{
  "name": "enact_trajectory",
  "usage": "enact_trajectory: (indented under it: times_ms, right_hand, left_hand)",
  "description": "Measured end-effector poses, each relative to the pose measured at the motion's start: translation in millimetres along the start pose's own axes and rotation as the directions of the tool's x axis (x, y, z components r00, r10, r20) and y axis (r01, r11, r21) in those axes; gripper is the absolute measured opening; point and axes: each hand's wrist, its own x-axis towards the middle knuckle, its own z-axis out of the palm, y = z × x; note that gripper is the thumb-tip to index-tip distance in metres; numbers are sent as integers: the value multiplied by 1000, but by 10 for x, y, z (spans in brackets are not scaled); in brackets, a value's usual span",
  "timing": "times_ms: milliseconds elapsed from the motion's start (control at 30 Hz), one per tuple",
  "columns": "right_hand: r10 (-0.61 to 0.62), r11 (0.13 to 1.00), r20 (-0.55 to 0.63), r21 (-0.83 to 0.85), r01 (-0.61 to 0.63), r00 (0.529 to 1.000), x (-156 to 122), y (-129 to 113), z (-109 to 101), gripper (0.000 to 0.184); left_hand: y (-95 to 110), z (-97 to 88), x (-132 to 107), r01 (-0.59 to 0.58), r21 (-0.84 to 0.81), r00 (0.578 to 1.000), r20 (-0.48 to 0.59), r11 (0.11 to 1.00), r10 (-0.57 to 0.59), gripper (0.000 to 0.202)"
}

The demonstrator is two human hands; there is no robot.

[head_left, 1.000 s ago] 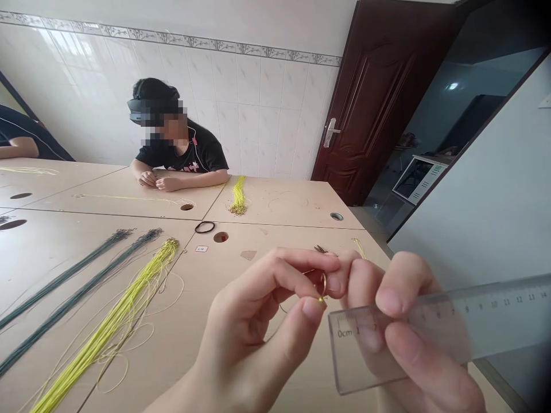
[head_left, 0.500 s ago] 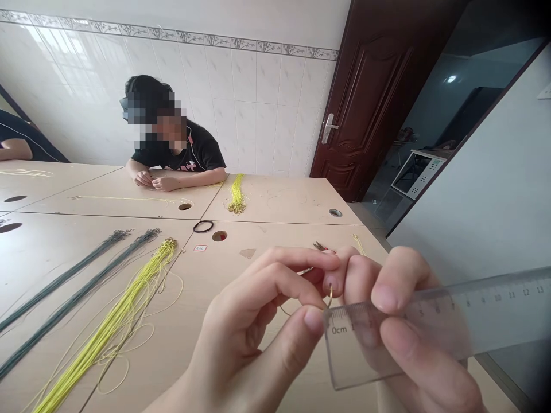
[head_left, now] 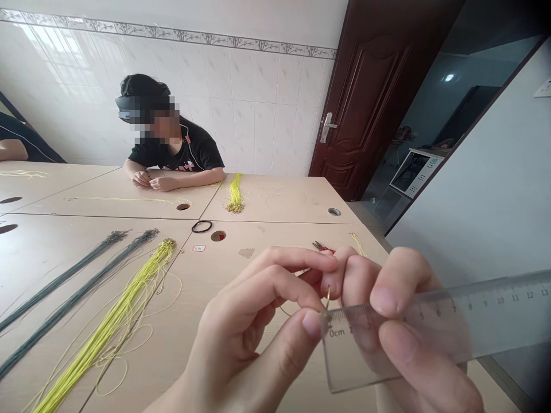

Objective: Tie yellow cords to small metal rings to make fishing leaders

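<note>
My left hand (head_left: 262, 321) pinches a small gold fish hook (head_left: 329, 298) between thumb and index fingertip. A thin line (head_left: 284, 311) runs behind those fingers. In my right hand (head_left: 413, 321) is a clear plastic ruler (head_left: 499, 315), gripped between thumb and forefinger near the 2 to 4 cm marks. The ruler's zero end lies against the left fingertips, beside the hook. Other fingers of the right hand reach behind the ruler and the hook. Where the hook's lower part ends is hard to make out.
Yellow line bundle (head_left: 124, 321) and two dark green bundles (head_left: 81, 287) lie at left. Farther off are another yellow bundle (head_left: 235, 195), a black ring (head_left: 202, 226), a tape roll (head_left: 334, 212) and red-handled scissors (head_left: 322, 247). A co-worker (head_left: 172, 149) sits opposite.
The ruler's zero end has shifted slightly left and now overlaps the left fingertips and the hook's base. Both hands keep their grips. The view has moved a little.
</note>
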Motion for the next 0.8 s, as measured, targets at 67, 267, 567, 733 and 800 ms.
enact_trajectory:
  times_ms: [67,267,567,733,800]
  right_hand:
    - [-7,1000,-4,-9,7,1000,-22,13,6,19]
    - [16,1000,-24,21,-15,1000,-4,12,6,23]
    - [17,999,16,-46,-17,1000,34,-29,23,25]
    - [30,999,-33,-29,-31,999,-3,-20,19,24]
    - [44,999,-62,-27,-45,997,-4,-22,12,24]
  left_hand:
    - [-9,-5,12,-7,1,1000,5,1000,7,12]
    - [-2,-21,13,-12,1,1000,17,1000,12,14]
    - [21,-15,14,-5,-24,1000,0,1000,5,14]
    - [19,-11,18,-3,-18,1000,-16,1000,3,13]
    - [30,8,15,33,-32,997,-62,999,-35,14]
